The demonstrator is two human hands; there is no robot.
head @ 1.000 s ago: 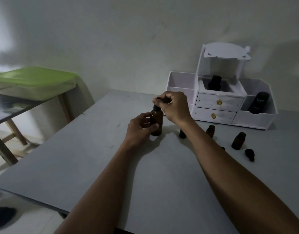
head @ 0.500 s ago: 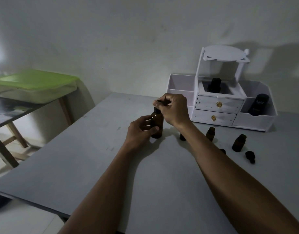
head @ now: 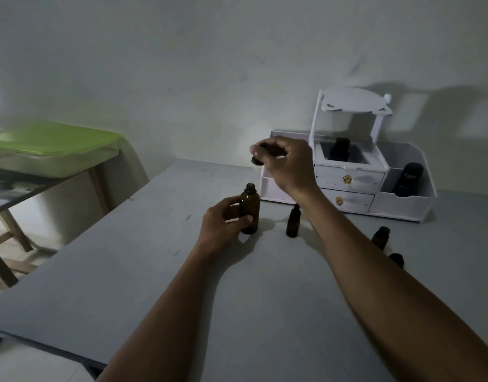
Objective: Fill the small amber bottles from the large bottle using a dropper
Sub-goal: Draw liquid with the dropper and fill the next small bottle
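Note:
The large amber bottle (head: 249,208) stands upright on the grey table (head: 143,271) with its neck uncovered. My left hand (head: 223,224) grips its body. My right hand (head: 288,164) is raised above and to the right of the bottle, fingers closed on the black dropper cap (head: 258,158); a faint glass tube hangs below the cap. One small amber bottle (head: 293,221) stands just right of the large one. Another small bottle (head: 380,237) and a loose black cap (head: 396,259) show past my right forearm.
A white desktop organiser (head: 403,202) with two drawers stands at the back of the table, with dark bottles (head: 407,179) in its compartments. At the left is a side table carrying a box with a green lid (head: 49,142). A wall stands close behind.
My right hand has lifted the dropper cap off the large bottle and raised it up and to the right. The bottle's neck is now uncovered. My left hand still holds the bottle.

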